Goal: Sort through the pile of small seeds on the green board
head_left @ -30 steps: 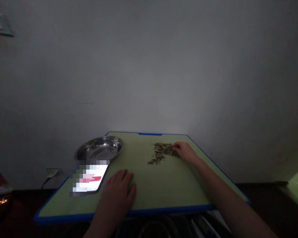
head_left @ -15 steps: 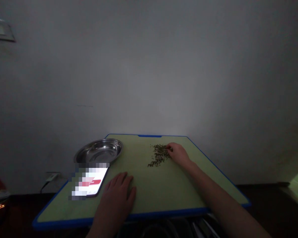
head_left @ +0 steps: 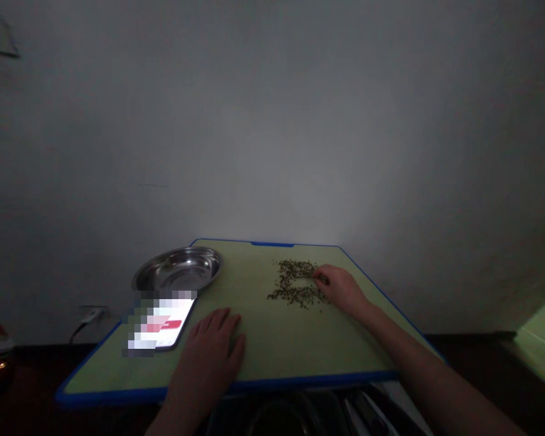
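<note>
My right hand is pinched on a thin, pale stick-like piece that points left; its exact kind is too small to tell. Around its tip lie many small dark grains or seeds, spread loosely on the light green tabletop. A bare gap in the grains runs along the stick. My left hand rests palm down with fingers stretched out near the table's front, holding nothing. Just left of it lies a phone with a lit screen, partly blurred out.
A round stainless steel basin stands at the table's back left, right behind the phone. The table has a blue rim and its far edge meets a grey wall. Dark items sit below the front edge.
My right hand has moved slightly right and down, and the thin stick now shows. The grains have spread wider, with a gap between two bands. The left hand stays put while the view shifts slightly.
</note>
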A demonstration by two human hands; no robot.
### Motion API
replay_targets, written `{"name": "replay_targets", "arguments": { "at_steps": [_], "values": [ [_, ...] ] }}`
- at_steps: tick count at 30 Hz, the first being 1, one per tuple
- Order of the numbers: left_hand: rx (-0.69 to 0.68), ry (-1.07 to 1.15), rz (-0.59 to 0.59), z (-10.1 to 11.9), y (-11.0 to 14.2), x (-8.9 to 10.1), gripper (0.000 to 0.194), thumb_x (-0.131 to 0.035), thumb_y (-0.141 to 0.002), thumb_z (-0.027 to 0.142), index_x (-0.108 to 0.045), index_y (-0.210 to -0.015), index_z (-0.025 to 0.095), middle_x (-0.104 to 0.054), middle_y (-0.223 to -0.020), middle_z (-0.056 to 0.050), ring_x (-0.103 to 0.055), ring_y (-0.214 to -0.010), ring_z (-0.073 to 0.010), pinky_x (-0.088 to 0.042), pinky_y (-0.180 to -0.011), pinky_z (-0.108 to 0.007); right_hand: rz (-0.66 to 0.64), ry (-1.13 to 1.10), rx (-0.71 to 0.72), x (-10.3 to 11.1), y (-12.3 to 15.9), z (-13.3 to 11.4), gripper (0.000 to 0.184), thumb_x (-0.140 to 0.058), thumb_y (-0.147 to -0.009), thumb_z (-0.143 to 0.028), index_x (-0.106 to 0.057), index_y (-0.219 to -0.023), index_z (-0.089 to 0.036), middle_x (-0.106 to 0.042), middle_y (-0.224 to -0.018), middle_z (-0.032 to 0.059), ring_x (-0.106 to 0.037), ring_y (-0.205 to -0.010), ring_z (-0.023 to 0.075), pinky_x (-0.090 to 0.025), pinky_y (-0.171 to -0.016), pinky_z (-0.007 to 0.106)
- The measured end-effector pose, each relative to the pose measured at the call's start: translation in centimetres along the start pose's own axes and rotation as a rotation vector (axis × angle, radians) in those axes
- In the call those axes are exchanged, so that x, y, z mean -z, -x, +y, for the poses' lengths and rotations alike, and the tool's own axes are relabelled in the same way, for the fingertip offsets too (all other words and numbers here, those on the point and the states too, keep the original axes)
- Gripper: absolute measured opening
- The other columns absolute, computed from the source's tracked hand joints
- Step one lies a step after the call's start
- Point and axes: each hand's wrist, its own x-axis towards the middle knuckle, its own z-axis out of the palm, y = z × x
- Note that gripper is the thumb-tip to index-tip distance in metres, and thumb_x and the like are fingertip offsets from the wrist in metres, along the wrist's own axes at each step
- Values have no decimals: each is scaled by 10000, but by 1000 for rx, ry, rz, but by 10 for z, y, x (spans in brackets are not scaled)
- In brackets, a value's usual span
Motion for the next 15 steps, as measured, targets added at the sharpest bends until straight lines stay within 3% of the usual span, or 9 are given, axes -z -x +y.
{"name": "replay_targets", "arguments": {
  "at_steps": [10,15],
  "values": [
    [-35,2,48,-7,-1,-7,405,-414,-858,339,-625,-1172,192,-594,-1303,-126,-519,-1232,-292,-402,-1033,-499,11,-82,66,-15,-8,-26,145,-562,-814,-148,-687,-875,-191,-697,-916,57,-618,-832,181,-427,-760,277],
    [-49,-9,85,-6,0,-8,387,-429,-853,334,-628,-1158,200,-610,-1280,-117,-530,-1216,-285,-413,-1018,-495,-10,-300,-78,6,2,7,148,-554,-796,-233,-679,-863,-189,-698,-828,42,-621,-758,177,-447,-698,280]
  ]
}}
